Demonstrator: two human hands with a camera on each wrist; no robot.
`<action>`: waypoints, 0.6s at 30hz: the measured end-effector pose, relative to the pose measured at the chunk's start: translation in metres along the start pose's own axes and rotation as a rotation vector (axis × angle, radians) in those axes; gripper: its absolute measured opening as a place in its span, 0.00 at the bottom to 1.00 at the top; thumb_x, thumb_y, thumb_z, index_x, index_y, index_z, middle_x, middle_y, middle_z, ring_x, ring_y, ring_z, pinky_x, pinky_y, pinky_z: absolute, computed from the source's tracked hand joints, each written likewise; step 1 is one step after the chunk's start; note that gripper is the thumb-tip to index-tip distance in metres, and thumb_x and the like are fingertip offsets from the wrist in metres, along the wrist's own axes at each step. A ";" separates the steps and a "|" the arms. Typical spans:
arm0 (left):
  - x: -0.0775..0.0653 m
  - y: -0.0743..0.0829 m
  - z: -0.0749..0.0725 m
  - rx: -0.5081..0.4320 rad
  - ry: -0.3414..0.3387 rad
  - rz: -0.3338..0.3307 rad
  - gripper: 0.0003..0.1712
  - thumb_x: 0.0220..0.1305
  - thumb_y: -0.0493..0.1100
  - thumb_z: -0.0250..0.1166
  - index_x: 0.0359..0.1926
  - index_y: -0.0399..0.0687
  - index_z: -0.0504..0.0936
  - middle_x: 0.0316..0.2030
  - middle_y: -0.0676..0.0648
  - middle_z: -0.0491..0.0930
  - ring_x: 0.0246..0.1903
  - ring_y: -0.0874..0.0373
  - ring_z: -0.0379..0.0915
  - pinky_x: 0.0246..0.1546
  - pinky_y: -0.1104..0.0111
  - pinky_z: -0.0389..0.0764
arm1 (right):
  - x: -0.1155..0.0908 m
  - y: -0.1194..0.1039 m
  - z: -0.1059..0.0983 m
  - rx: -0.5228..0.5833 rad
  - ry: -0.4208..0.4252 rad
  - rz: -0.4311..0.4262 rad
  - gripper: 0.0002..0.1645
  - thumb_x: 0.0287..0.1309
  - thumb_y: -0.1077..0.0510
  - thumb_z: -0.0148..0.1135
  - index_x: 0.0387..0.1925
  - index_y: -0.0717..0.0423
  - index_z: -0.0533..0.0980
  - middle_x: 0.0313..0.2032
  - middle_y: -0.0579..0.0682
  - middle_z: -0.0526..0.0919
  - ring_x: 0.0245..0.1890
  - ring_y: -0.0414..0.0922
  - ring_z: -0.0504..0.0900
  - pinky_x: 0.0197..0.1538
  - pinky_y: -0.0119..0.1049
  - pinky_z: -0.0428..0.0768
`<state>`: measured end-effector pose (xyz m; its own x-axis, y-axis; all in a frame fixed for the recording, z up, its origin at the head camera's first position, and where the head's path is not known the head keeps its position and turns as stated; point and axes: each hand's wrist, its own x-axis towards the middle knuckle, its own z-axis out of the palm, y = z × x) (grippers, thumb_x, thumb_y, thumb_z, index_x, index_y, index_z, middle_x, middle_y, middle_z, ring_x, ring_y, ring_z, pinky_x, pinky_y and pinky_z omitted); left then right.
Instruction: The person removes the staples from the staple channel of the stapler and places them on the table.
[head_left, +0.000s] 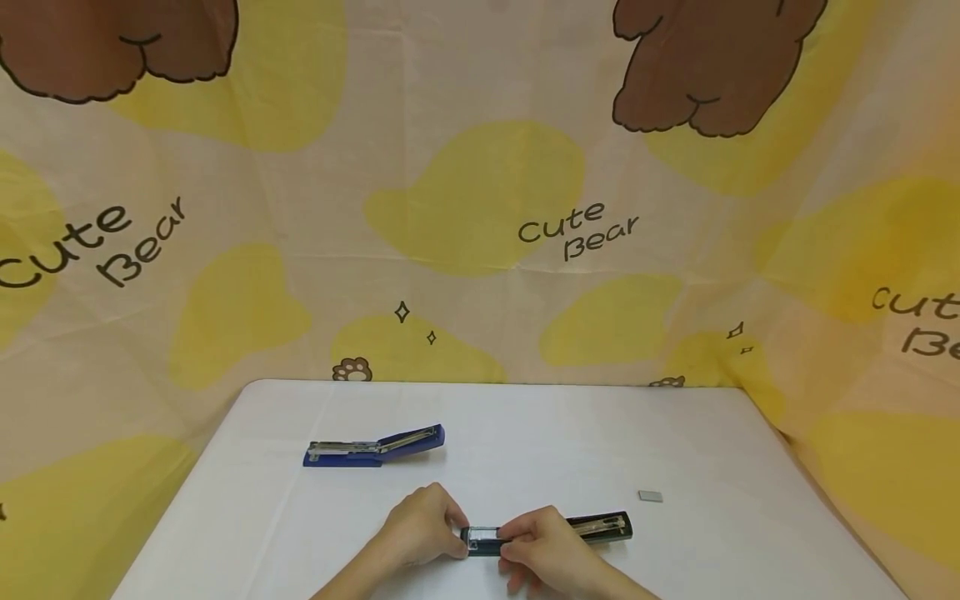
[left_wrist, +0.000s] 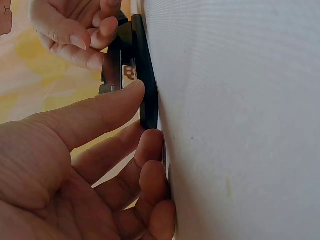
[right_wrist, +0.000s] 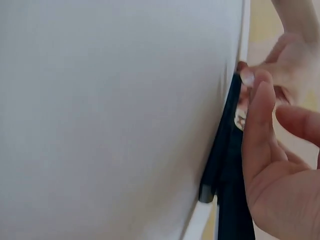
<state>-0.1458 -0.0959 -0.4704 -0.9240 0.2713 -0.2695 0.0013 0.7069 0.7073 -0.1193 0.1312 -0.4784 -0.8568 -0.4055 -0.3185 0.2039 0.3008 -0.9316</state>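
A black stapler [head_left: 487,547] lies opened out on the white table, its top arm [head_left: 600,527] swung back to the right. At its left end, my left hand [head_left: 423,525] pinches the base between thumb and index finger, the other fingers curled beneath in the left wrist view. My right hand [head_left: 551,546] is over the middle of the stapler, index finger and thumb at the metal staple channel, covering the hinge area. In the right wrist view the stapler's dark base [right_wrist: 220,140] runs along beside my right fingers. Whether a small piece sits between those fingertips I cannot tell.
A blue stapler [head_left: 360,454], also opened out, lies at the back left of the table [head_left: 712,450]. A small grey staple strip [head_left: 650,496] lies to the right of the black stapler. A bear-printed cloth [head_left: 465,200] hangs behind and along the sides.
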 end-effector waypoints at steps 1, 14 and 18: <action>0.000 0.000 0.000 -0.001 0.001 0.002 0.13 0.43 0.36 0.84 0.33 0.47 0.91 0.24 0.50 0.76 0.30 0.53 0.68 0.32 0.61 0.66 | 0.000 0.000 0.001 0.006 0.008 -0.002 0.14 0.64 0.68 0.62 0.48 0.73 0.81 0.29 0.54 0.89 0.21 0.41 0.85 0.19 0.26 0.74; -0.001 0.000 0.000 0.008 0.007 0.012 0.13 0.42 0.36 0.84 0.32 0.47 0.91 0.24 0.51 0.76 0.29 0.54 0.69 0.31 0.62 0.67 | -0.001 -0.003 0.014 0.135 0.135 0.138 0.14 0.67 0.59 0.62 0.45 0.68 0.84 0.29 0.48 0.89 0.23 0.37 0.86 0.20 0.26 0.77; -0.001 0.000 0.000 0.005 0.004 0.008 0.13 0.42 0.36 0.83 0.32 0.47 0.91 0.24 0.51 0.76 0.29 0.54 0.69 0.31 0.62 0.67 | -0.001 -0.003 0.017 0.193 0.162 0.157 0.14 0.67 0.59 0.64 0.45 0.67 0.84 0.28 0.45 0.89 0.21 0.34 0.84 0.21 0.24 0.76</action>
<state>-0.1448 -0.0962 -0.4700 -0.9254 0.2745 -0.2612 0.0107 0.7080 0.7061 -0.1104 0.1162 -0.4786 -0.8689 -0.2194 -0.4437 0.4129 0.1732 -0.8942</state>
